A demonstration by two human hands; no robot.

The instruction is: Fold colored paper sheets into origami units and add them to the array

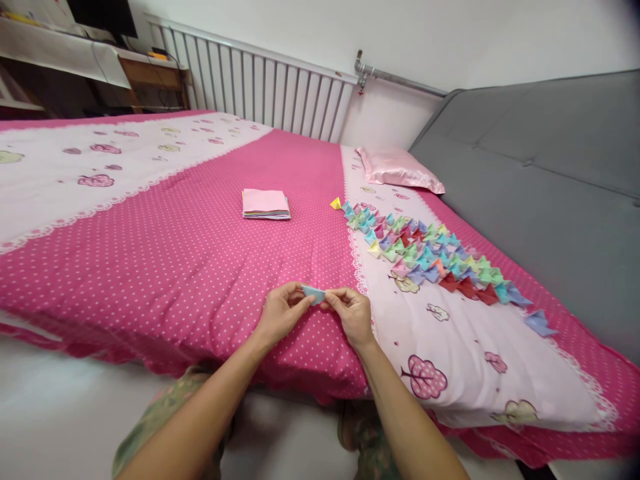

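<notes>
Between my two hands is a small piece of folded light-blue paper [314, 294], held just above the front part of the pink bedspread [200, 267]. My left hand [284, 308] pinches its left end between thumb and fingers. At its right end, the thumb and fingers of my right hand [351, 312] are closed on the same paper. Many folded paper boats [425, 250] in several colours stand in rows to the right. A stack of square coloured paper [266, 205], pink sheet on top, lies farther back to the left.
A shiny pink pillow [397, 169] rests at the back right, against a grey padded headboard [540, 153]. Behind the bed a white radiator [260, 83] runs along the wall. A desk [65, 57] with a monitor [104, 17] stands at the far left.
</notes>
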